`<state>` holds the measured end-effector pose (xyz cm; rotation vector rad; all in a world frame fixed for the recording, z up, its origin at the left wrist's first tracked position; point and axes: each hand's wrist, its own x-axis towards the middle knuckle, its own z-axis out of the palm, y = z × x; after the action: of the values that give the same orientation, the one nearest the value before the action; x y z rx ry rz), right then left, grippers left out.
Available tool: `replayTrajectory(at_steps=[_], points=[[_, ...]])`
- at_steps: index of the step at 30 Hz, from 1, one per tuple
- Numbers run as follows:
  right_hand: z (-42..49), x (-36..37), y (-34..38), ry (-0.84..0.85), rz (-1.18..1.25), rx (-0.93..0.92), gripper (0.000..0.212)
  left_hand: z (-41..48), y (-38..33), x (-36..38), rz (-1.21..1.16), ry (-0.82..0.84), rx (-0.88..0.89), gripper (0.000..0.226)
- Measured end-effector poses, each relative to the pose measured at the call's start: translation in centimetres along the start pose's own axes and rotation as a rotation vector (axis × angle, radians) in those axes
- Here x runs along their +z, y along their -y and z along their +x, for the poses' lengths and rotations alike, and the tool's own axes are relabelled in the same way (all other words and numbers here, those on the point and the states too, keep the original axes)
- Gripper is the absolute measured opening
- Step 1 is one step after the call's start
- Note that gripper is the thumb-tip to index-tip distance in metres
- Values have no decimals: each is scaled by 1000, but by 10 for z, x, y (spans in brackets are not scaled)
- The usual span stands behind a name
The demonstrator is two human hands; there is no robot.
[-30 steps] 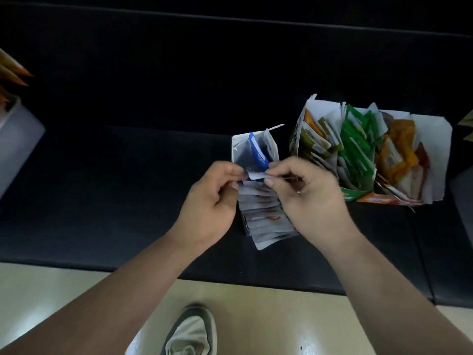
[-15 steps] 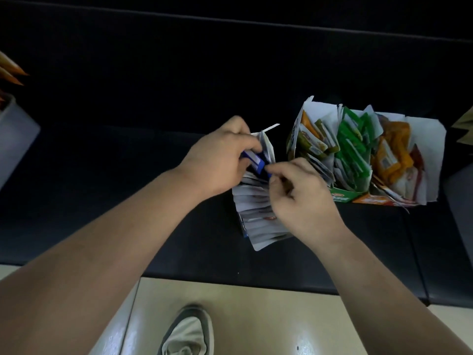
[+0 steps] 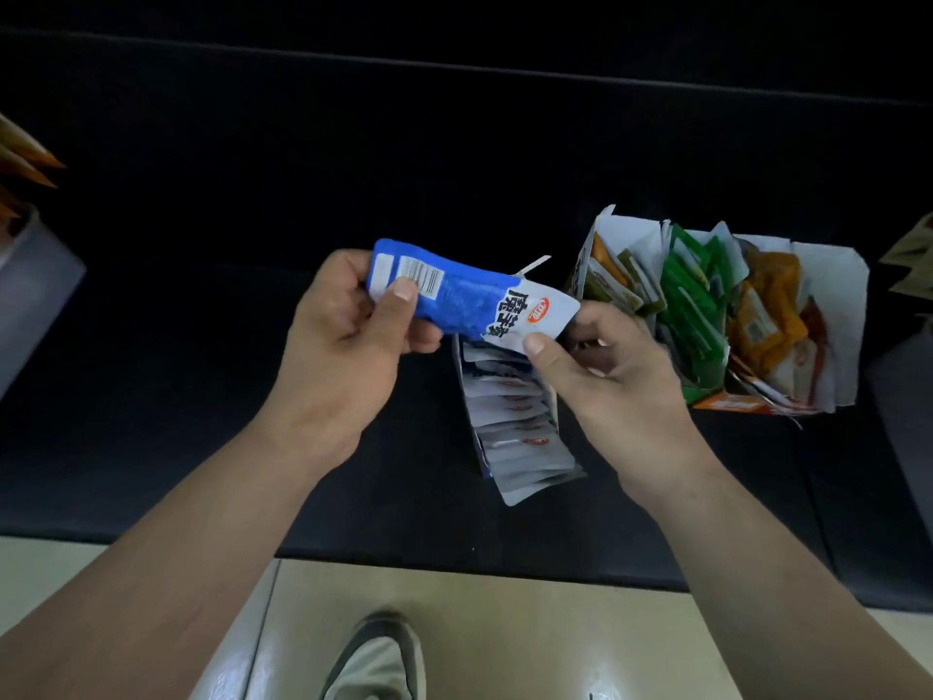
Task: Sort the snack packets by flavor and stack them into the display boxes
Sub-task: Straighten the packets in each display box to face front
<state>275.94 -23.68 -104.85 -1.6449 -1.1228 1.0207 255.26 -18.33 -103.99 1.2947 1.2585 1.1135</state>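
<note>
The left hand (image 3: 343, 341) is gripping the blue end of a blue and white packet (image 3: 464, 300): its thumb is pressing on the face beside the barcode and its fingers are curling behind. The right hand (image 3: 601, 366) is pinching the white end of the same packet, with the thumb on top and the other fingers folded under it. So both hands are closing on this one packet and are holding it lengthwise in the air, just above the far end of the narrow display box (image 3: 479, 449).

Under the packet, this box is lying on the dark seat (image 3: 202, 371) and is holding a row of white packets (image 3: 515, 421), which are overlapping one behind another. They seem to be the same flavor. Just beside it on the right, a wider box (image 3: 833, 295) is holding green packets (image 3: 691, 305) and orange packets (image 3: 772, 315) in separate groups.

I am judging that the step in hand is the checking and turning of one blue packet before placing it. The next move is probably asking to turn the packet the same way as the row and to slide it in at the far end. The row is looking tight and is leaning, so one hand may need to open a gap.
</note>
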Motion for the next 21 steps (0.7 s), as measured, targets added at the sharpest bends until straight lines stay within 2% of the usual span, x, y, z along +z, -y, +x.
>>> replayTrajectory(at_steps=[3, 5, 8, 11, 12, 14, 15, 18, 21], points=[[2, -2, 7, 78, 230, 14, 15, -6, 0, 7, -171, 9, -118, 13], [4, 0, 10, 56, 303, 21, 17, -8, 1, 13, -185, 44, -140, 15], [5, 0, 16, -35, 332, -22, 13, -8, 8, 19, 117, 48, 16, 27], [5, -4, 28, -146, 215, -119, 4, -6, 9, 17, 323, -64, 227, 73], [4, -4, 32, -183, 189, -150, 2, -6, 8, 16, 435, -76, 351, 79], [0, 1, 42, -201, 156, -183, 4, -8, 6, 19, 641, -2, 596, 67], [-2, 5, 46, -171, 157, -179, 4, -9, 6, 22, 673, 44, 654, 57], [-8, 10, 56, -11, 226, -102, 9, -11, 9, 27, 564, 83, 633, 38], [-9, 3, 59, 87, 311, -47, 31, -10, 7, 19, 620, 9, 683, 27]])
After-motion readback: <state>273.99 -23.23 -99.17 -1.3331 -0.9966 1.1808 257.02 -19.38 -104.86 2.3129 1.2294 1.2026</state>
